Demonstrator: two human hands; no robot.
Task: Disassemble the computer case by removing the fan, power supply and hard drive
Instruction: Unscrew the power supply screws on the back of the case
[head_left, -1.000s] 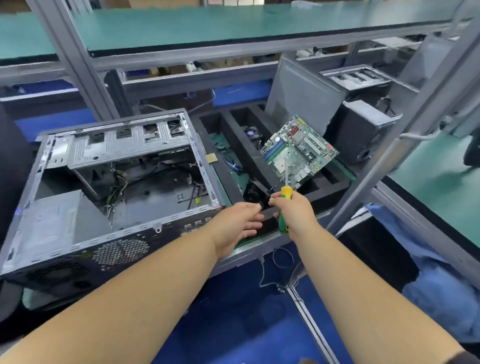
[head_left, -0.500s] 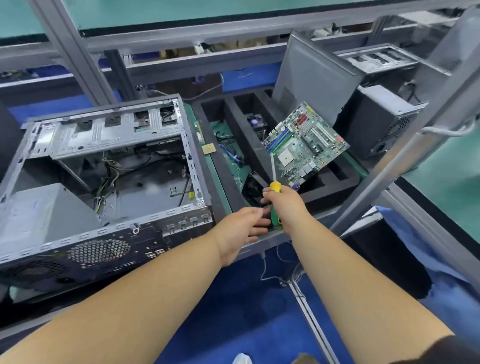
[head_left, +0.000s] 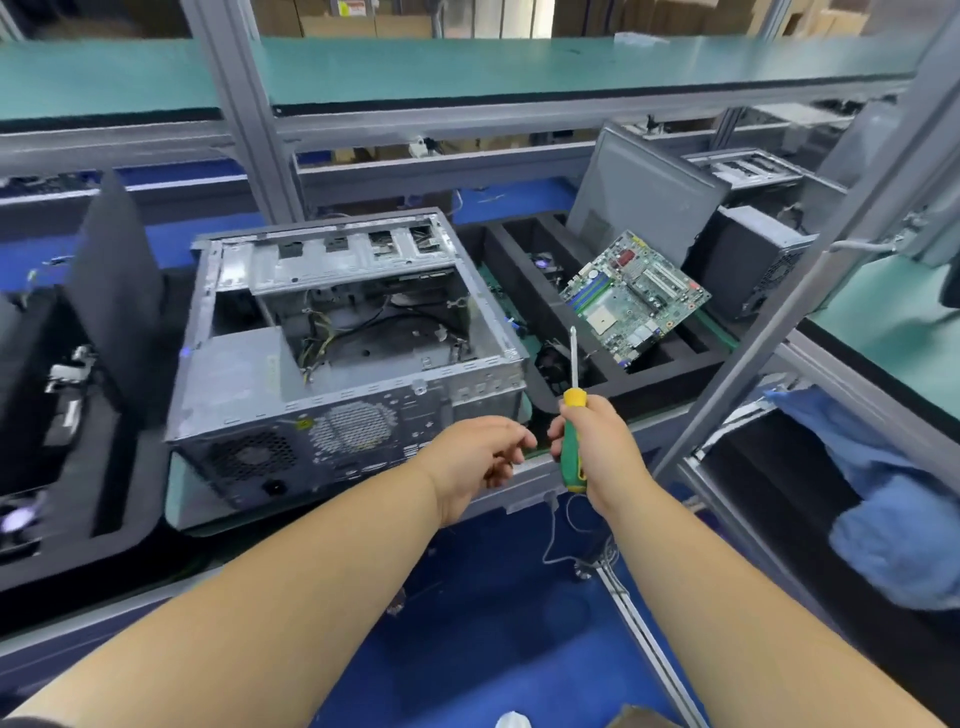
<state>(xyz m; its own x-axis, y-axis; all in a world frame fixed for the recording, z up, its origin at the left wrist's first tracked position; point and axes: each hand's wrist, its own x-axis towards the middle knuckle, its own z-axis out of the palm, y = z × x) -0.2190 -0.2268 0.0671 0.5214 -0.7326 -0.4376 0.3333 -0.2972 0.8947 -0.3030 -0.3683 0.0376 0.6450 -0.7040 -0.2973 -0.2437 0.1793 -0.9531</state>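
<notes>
The grey computer case (head_left: 467, 379) lies on its side with the open face up, left of centre. Its power supply (head_left: 234, 374) sits in the near left corner, and loose cables (head_left: 317, 343) lie inside. My right hand (head_left: 597, 447) grips a screwdriver (head_left: 571, 436) with a green and yellow handle, its shaft pointing up. My left hand (head_left: 478, 457) hovers just left of it at the case's near right corner, with fingers loosely curled and nothing in them.
A black foam tray (head_left: 524, 291) right of the case holds a green motherboard (head_left: 634, 296) and small parts. A second case (head_left: 748, 260) and a side panel (head_left: 639, 197) stand behind. Slanted aluminium frame posts (head_left: 810, 280) cross on the right. Blue cloth (head_left: 883, 509) lies lower right.
My view has swung left and back, so the case sits nearer the centre. Both hands have drawn back from the foam tray toward me, and the screwdriver stands more upright.
</notes>
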